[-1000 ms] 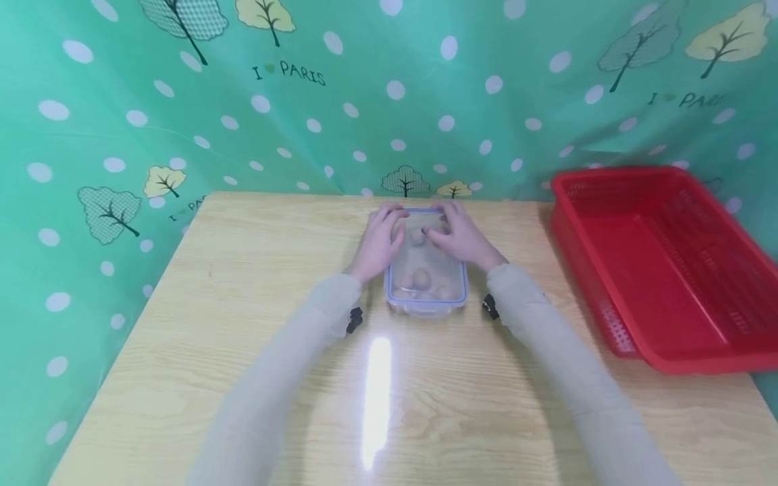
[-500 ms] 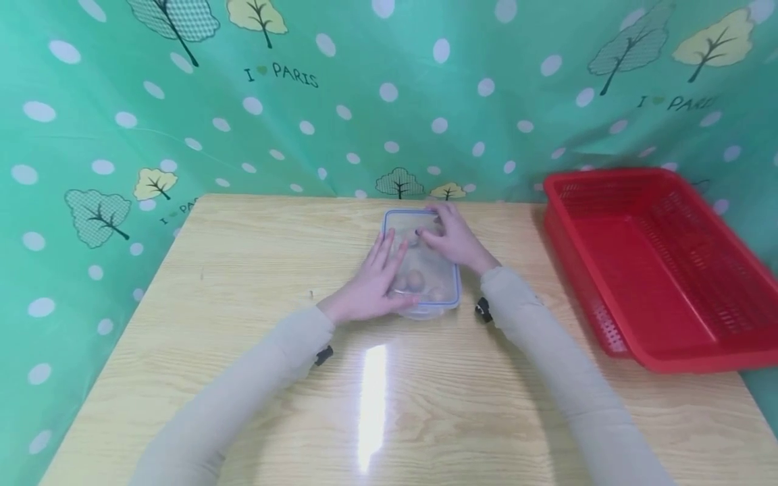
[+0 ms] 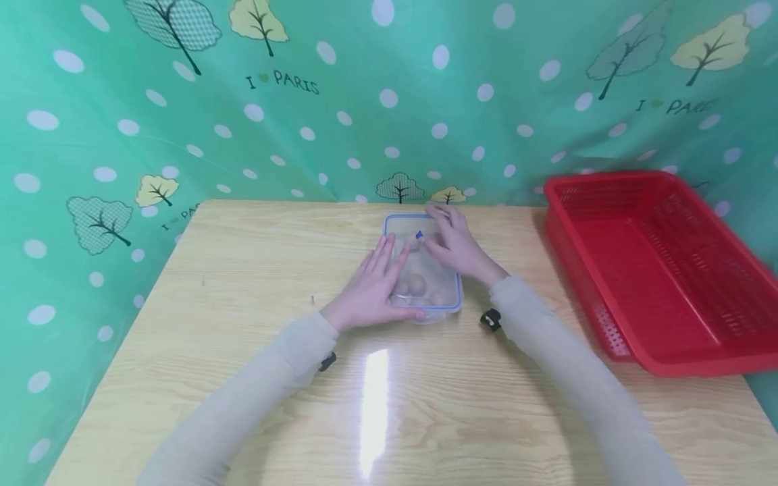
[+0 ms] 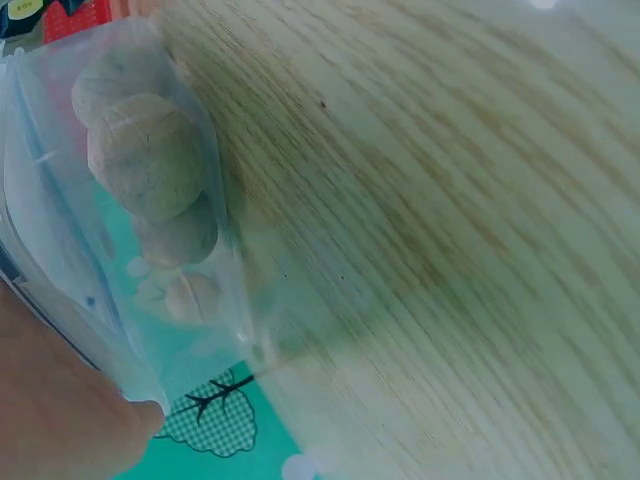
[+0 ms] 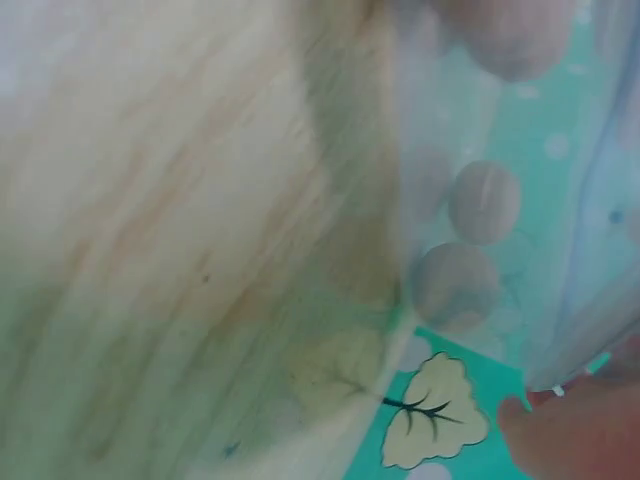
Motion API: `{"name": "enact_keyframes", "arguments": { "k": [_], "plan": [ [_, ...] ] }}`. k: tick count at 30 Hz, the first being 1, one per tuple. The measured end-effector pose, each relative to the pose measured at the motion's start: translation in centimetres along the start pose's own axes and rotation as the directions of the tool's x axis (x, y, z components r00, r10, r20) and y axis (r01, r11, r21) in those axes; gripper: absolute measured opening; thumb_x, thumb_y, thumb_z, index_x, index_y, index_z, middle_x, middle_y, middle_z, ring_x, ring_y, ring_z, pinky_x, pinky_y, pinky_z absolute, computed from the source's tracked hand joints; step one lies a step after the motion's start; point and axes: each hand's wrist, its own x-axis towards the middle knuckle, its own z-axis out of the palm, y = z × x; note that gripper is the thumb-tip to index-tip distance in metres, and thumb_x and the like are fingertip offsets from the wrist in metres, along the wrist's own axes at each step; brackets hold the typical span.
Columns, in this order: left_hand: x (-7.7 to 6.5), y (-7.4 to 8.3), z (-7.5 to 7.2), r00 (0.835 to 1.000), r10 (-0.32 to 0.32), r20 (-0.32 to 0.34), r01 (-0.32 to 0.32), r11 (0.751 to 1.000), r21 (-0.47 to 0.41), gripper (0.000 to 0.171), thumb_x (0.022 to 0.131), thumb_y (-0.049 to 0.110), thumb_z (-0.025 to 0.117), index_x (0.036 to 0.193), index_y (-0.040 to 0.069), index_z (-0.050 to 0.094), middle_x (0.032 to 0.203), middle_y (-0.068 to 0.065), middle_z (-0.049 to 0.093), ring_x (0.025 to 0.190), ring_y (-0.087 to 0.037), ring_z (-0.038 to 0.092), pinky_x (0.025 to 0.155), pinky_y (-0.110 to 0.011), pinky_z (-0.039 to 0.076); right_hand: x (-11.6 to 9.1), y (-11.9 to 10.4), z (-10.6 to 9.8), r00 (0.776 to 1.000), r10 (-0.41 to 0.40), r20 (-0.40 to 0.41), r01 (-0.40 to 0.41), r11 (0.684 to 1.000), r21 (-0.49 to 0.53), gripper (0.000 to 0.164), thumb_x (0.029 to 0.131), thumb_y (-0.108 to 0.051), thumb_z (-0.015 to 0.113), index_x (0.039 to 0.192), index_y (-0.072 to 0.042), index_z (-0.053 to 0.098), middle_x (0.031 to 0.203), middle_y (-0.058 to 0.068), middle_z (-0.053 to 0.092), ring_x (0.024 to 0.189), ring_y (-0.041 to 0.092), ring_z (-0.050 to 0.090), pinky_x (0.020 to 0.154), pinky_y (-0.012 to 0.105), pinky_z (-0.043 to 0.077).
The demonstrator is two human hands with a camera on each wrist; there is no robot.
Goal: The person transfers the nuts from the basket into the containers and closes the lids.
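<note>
A clear lidded food container [image 3: 434,277] with a blue seal line lies on the table. Several round brownish balls [image 4: 147,157] show through its wall. My left hand [image 3: 371,290] lies across the near left part, its fingers spread and straight on the lid, thumb along the front edge. At the far right corner, my right hand [image 3: 458,248] grips the container, fingers bent over the edge and thumb on the lid. A small dark blue spot shows at that thumb's tip. One of its fingertips [image 5: 565,440] touches the rim in the right wrist view.
To the right stands a large red plastic basket [image 3: 653,270] with perforated sides. A green dotted cloth [image 3: 304,155] with tree prints hangs behind the wooden table [image 3: 261,256]. Light glares on the tabletop in front of the container.
My left hand has moved from the container's far left side toward its near left corner, its fingers spreading out. The right hand has stayed at the far right corner.
</note>
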Motion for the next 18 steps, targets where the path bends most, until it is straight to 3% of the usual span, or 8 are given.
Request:
{"name": "enact_keyframes", "arguments": {
  "k": [4, 11, 15, 18],
  "plan": [
    [0.1, 0.1, -0.2, 1.0, -0.01, 0.001, 0.01, 1.0, 0.007, 0.118, 0.079, 0.075, 0.056, 0.155, 0.007, -0.003, 0.156, -0.024, -0.014, 0.143, -0.035, -0.013, 0.115, -0.052, 0.006, -2.2, -0.6, 0.1, 0.992, -0.121, 0.029, 0.121, 0.993, -0.002, 0.067, 0.094, -0.028, 0.06, 0.149, -0.001, 0.032, 0.157, 0.021, 0.011, 0.143, 0.04, 0.007, 0.109, 0.065, 0.014],
    [0.5, 0.1, -0.2, 1.0, -0.015, 0.006, 0.015, 0.999, 0.045, 0.125, 0.073, 0.079, 0.059, 0.155, 0.009, -0.005, 0.157, -0.022, -0.013, 0.144, -0.033, -0.012, 0.115, -0.054, 0.003, -5.9, -1.5, -0.1, 0.973, -0.207, 0.105, 0.204, 0.978, 0.039, 0.084, 0.087, -0.032, 0.07, 0.151, -0.002, 0.026, 0.159, 0.021, 0.003, 0.144, 0.04, 0.0, 0.107, 0.069, 0.01],
    [0.5, -0.1, -0.2, 1.0, 0.004, 0.024, -0.005, 1.0, 0.013, 0.128, 0.071, 0.081, 0.059, 0.155, 0.01, -0.008, 0.156, -0.022, -0.017, 0.143, -0.034, -0.015, 0.115, -0.054, 0.002, -6.8, -1.4, -0.3, 0.954, -0.248, 0.167, 0.251, 0.968, 0.004, 0.101, 0.08, -0.045, 0.075, 0.153, -0.003, 0.02, 0.158, 0.023, -0.004, 0.143, 0.042, -0.004, 0.106, 0.07, 0.009],
    [0.5, -0.5, -0.4, 0.998, 0.05, 0.045, -0.048, 0.997, -0.052, 0.127, 0.073, 0.073, 0.065, 0.154, 0.009, -0.009, 0.154, -0.02, -0.024, 0.142, -0.036, -0.019, 0.113, -0.057, 0.005, -6.9, -1.1, -0.6, 0.943, -0.269, 0.197, 0.277, 0.961, -0.013, 0.107, 0.076, -0.048, 0.077, 0.153, -0.002, 0.019, 0.158, 0.023, -0.006, 0.143, 0.043, -0.004, 0.107, 0.069, 0.009]
  ]
}}
